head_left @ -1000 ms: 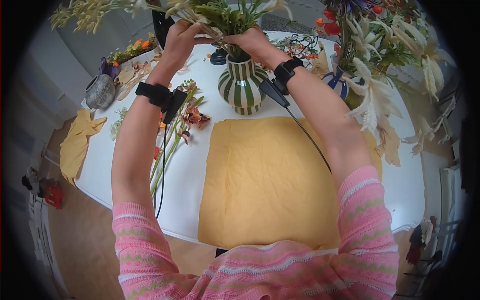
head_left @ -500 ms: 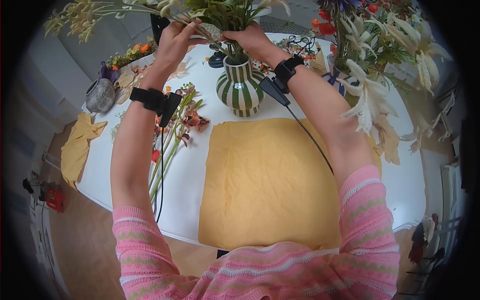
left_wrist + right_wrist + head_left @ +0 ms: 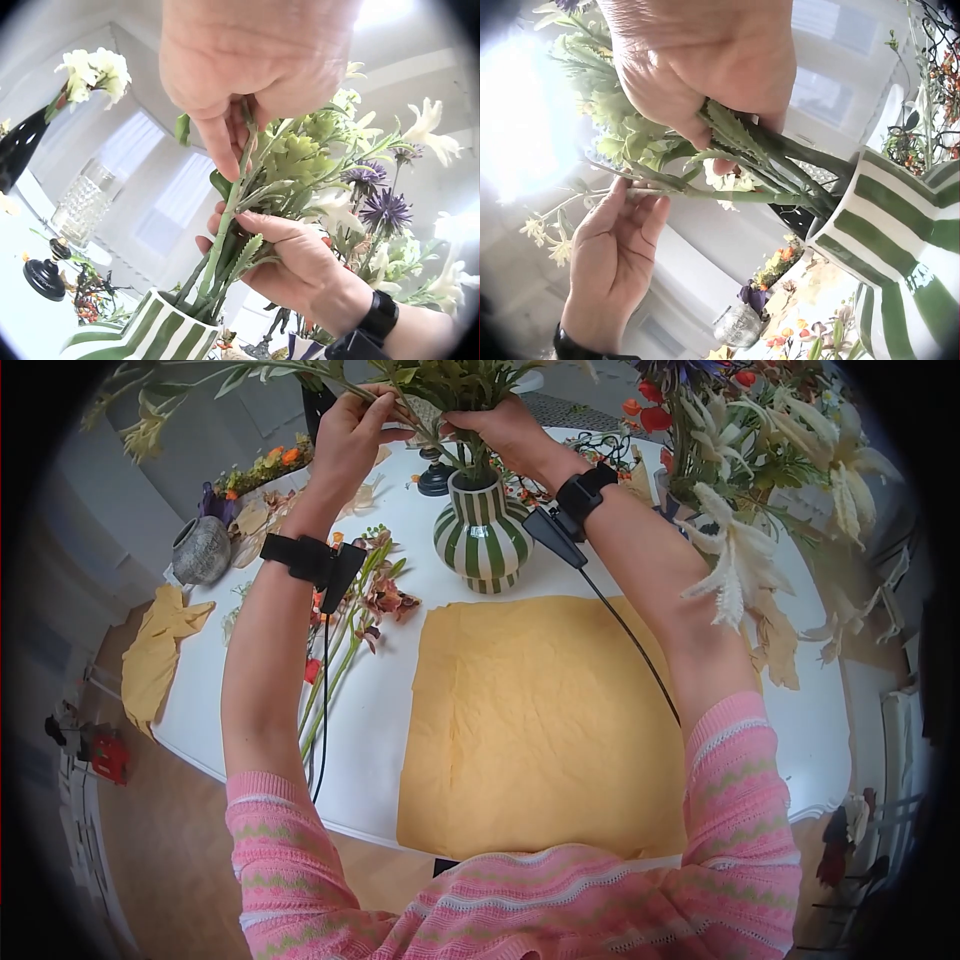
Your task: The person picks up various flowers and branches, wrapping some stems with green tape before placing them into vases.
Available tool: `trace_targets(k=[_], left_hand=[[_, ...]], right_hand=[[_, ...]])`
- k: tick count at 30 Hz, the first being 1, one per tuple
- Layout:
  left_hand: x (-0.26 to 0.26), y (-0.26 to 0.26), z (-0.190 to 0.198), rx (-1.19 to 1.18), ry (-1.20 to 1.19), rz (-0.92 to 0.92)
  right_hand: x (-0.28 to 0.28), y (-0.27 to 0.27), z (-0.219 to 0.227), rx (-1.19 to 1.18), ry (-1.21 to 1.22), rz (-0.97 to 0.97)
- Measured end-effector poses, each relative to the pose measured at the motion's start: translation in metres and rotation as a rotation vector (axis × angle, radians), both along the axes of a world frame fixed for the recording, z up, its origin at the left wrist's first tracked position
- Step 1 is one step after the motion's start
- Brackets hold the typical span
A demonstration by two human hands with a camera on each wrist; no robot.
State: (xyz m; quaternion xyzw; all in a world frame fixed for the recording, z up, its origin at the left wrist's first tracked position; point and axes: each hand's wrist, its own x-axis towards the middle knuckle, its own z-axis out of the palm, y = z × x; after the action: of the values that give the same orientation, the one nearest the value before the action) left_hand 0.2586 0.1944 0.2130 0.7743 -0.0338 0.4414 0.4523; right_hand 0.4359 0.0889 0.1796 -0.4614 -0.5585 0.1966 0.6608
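A green-and-white striped vase (image 3: pixel 483 540) stands on the table, with a bunch of leafy stems rising from its neck. Just left of the bunch, my left hand (image 3: pixel 350 435) pinches a green flower stem (image 3: pixel 217 247) between thumb and fingers. That stem slants down into the vase mouth in the left wrist view; pale blossoms (image 3: pixel 555 244) hang off its outer end. My right hand (image 3: pixel 510 435) grips the bunched stems just above the rim, its thumb toward the pinched stem. Leaves (image 3: pixel 731 131) partly hide those right fingers.
Yellow-brown paper (image 3: pixel 545 730) lies flat in front of the vase. Loose flower stems (image 3: pixel 345 650) lie to its left, with a grey pot (image 3: pixel 201 550) farther back. White lilies (image 3: pixel 735 550) lean in from the right. A black-based stand (image 3: pixel 435 478) is behind the vase.
The pale spray on the left-hand stem has swung and risen partly out of the head view. The right forearm has shifted slightly right. Both hands keep their hold; the vase stays standing.
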Motion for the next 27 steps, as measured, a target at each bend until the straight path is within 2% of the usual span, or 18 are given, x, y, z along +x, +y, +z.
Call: trace_targets(k=[8,11,16,19,27], left_hand=[[0.0,-0.002,0.0,0.006,-0.022,0.004],[-0.001,0.001,-0.002,-0.011,-0.027,0.036],[-0.003,0.005,-0.004,-0.089,-0.098,0.098],[-0.004,0.006,-0.007,-0.103,-0.105,0.054],[-0.003,0.015,-0.014,-0.155,-0.142,0.085]], right_hand=[[-0.003,0.0,-0.001,-0.005,-0.005,-0.029],[0.0,0.003,-0.005,0.027,0.011,0.012],[-0.001,0.001,0.0,-0.023,0.022,-0.031],[0.006,0.002,-0.003,-0.018,-0.015,-0.043],[0.015,0.0,-0.007,-0.007,0.02,-0.022]])
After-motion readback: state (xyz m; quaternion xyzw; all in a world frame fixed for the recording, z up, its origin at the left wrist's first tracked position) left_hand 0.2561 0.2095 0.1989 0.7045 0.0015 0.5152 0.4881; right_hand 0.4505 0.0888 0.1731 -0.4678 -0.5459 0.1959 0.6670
